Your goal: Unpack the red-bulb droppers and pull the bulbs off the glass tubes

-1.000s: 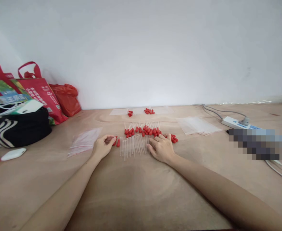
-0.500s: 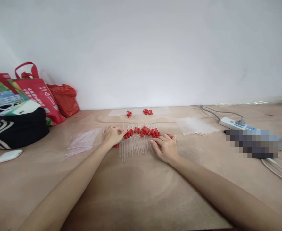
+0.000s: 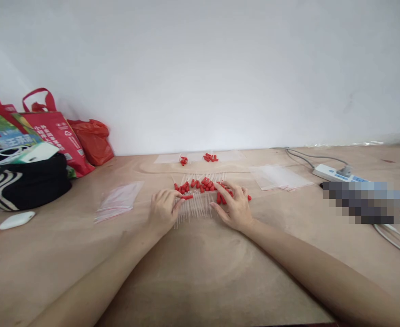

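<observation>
My left hand [image 3: 166,209] pinches a red rubber dropper bulb [image 3: 187,197] between thumb and fingers, its end pointing right. Below that bulb, a row of clear thin dropper tubes [image 3: 195,208] lies side by side on the table. Several more red rubber bulbs [image 3: 205,182] are heaped along the tubes' far ends, and further clear tubes stick out behind them. My right hand [image 3: 234,206] is spread over the right end of the heap, fingers apart, with red bulbs [image 3: 222,198] showing under and between its fingers. Nothing is visibly gripped in it.
Stacks of clear zip bags lie left [image 3: 120,200] and right [image 3: 280,177]. Two small groups of red bulbs [image 3: 210,157] rest on bags near the wall. Shopping bags [image 3: 58,131] and a black pouch [image 3: 32,181] stand left; a power strip [image 3: 338,173] and cables lie right.
My left hand has moved right and nearer, and now holds a red bulb over the tubes. My right hand has opened, its fingers lifting and spreading above the red bulbs.
</observation>
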`<state>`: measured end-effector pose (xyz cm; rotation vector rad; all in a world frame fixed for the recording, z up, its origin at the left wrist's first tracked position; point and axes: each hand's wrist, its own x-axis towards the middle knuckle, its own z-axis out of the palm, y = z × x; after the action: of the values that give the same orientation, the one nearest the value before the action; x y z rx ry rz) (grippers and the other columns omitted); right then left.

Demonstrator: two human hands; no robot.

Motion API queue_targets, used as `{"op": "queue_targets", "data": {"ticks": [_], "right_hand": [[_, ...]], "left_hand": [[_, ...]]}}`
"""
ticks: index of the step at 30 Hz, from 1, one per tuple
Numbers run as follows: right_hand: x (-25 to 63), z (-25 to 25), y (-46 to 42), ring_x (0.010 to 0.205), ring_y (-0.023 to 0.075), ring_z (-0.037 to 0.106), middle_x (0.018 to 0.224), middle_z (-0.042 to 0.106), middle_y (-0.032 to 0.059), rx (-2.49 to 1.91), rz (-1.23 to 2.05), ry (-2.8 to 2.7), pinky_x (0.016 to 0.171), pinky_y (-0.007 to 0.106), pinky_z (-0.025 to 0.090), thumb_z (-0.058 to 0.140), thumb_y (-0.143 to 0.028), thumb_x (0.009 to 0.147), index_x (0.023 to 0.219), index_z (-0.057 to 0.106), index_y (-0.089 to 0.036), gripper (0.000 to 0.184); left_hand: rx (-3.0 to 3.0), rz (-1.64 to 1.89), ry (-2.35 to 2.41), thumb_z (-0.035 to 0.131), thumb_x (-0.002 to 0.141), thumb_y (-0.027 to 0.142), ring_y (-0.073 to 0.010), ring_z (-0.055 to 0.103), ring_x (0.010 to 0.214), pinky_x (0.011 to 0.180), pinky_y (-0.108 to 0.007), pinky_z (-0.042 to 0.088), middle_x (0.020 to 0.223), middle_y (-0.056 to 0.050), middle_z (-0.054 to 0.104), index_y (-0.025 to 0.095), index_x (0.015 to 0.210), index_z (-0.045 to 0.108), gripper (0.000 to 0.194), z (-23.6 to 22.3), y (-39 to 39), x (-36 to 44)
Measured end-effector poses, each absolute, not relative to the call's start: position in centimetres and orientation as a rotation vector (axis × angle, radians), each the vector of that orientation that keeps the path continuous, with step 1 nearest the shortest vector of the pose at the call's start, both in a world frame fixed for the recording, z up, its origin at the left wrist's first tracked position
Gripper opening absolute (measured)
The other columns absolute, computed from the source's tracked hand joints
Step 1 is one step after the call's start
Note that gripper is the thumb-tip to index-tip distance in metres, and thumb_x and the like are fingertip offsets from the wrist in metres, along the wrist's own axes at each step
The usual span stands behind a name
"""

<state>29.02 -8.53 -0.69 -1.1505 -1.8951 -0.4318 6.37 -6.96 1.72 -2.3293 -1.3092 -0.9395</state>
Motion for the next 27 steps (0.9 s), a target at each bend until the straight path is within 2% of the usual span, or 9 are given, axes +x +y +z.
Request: {"op": "queue_targets", "data": {"ticks": [2, 5, 8, 11, 13, 17, 21, 27], "right_hand": [[28.9, -0.6, -8.7, 0.099, 0.0190, 0.046, 0.108, 0.057, 0.0076, -1.066, -0.469, -2.004, 0.087, 0.037, 0.022, 0.047, -0.043, 0.081, 0.115, 0.051, -0.023, 0.040], [28.8, -0.7, -8.6, 0.086, 0.0143, 0.050, 0.081, 0.065, -0.0003, -0.963, -0.460, -2.100, 0.091, 0.040, 0.016, 0.047, -0.037, 0.083, 0.098, 0.061, -0.027, 0.023], [28.6, -1.1, -8.4, 0.072, 0.0111, 0.049, 0.060, 0.061, -0.0038, -0.927, -0.441, -2.105, 0.091, 0.040, 0.015, 0.046, -0.033, 0.084, 0.087, 0.064, -0.026, 0.019], [28.5, -1.3, -8.4, 0.070, 0.0106, 0.047, 0.058, 0.059, -0.0036, -0.906, -0.443, -2.125, 0.092, 0.039, 0.015, 0.046, -0.032, 0.084, 0.085, 0.064, -0.026, 0.019], [28.5, -1.2, -8.6, 0.069, 0.0104, 0.046, 0.057, 0.058, -0.0035, -0.888, -0.453, -2.144, 0.091, 0.039, 0.016, 0.045, -0.031, 0.084, 0.084, 0.064, -0.025, 0.020], [28.6, -0.9, -8.9, 0.067, 0.0102, 0.044, 0.053, 0.054, -0.0042, -0.849, -0.481, -2.173, 0.090, 0.039, 0.016, 0.046, -0.030, 0.083, 0.078, 0.064, -0.024, 0.020], [28.7, -0.7, -9.1, 0.066, 0.0102, 0.043, 0.051, 0.053, -0.0046, -0.805, -0.491, -2.194, 0.089, 0.040, 0.016, 0.044, -0.029, 0.083, 0.074, 0.062, -0.024, 0.021], [28.7, -0.5, -9.2, 0.067, 0.0110, 0.042, 0.050, 0.051, -0.0036, -0.849, -0.499, -2.224, 0.086, 0.039, 0.017, 0.043, -0.029, 0.083, 0.072, 0.063, -0.024, 0.024]], "left_hand": [[-2.371, -0.959, -1.137, 0.041, 0.085, 0.029, -0.0188, 0.055, 0.080, 0.074, -0.033, 0.034, 0.078, -0.004, 0.064, 0.018, 0.079, 0.055, 0.019, 1.3, -8.1, 7.1], [-2.405, -0.993, -0.991, 0.043, 0.084, 0.024, -0.0168, 0.056, 0.077, 0.077, -0.033, 0.033, 0.075, -0.002, 0.065, 0.018, 0.078, 0.054, 0.014, 1.0, -8.9, 8.0], [-2.430, -0.995, -0.947, 0.047, 0.082, 0.024, -0.0169, 0.056, 0.077, 0.078, -0.034, 0.034, 0.079, -0.002, 0.066, 0.018, 0.081, 0.055, 0.010, 1.0, -9.0, 8.4], [-2.440, -0.940, -0.928, 0.051, 0.080, 0.031, -0.0202, 0.054, 0.088, 0.082, -0.037, 0.032, 0.093, -0.005, 0.065, 0.019, 0.093, 0.058, 0.019, 1.0, -8.8, 8.5], [-2.454, -0.912, -0.896, 0.051, 0.080, 0.033, -0.0206, 0.053, 0.091, 0.083, -0.038, 0.032, 0.098, -0.005, 0.065, 0.021, 0.091, 0.060, 0.019, 0.9, -8.7, 8.5], [-2.515, -0.924, -0.834, 0.050, 0.082, 0.029, -0.0171, 0.055, 0.082, 0.084, -0.038, 0.031, 0.084, 0.000, 0.067, 0.023, 0.077, 0.062, 0.014, 0.7, -8.5, 8.3], [-2.563, -0.881, -0.827, 0.050, 0.082, 0.026, -0.0157, 0.055, 0.077, 0.085, -0.040, 0.029, 0.076, 0.002, 0.067, 0.024, 0.073, 0.061, 0.014, 0.7, -8.8, 7.9], [-2.583, -0.886, -0.859, 0.047, 0.082, 0.025, -0.0159, 0.055, 0.077, 0.085, -0.040, 0.029, 0.073, 0.001, 0.066, 0.024, 0.071, 0.062, 0.019, 0.7, -8.8, 7.8]]}}
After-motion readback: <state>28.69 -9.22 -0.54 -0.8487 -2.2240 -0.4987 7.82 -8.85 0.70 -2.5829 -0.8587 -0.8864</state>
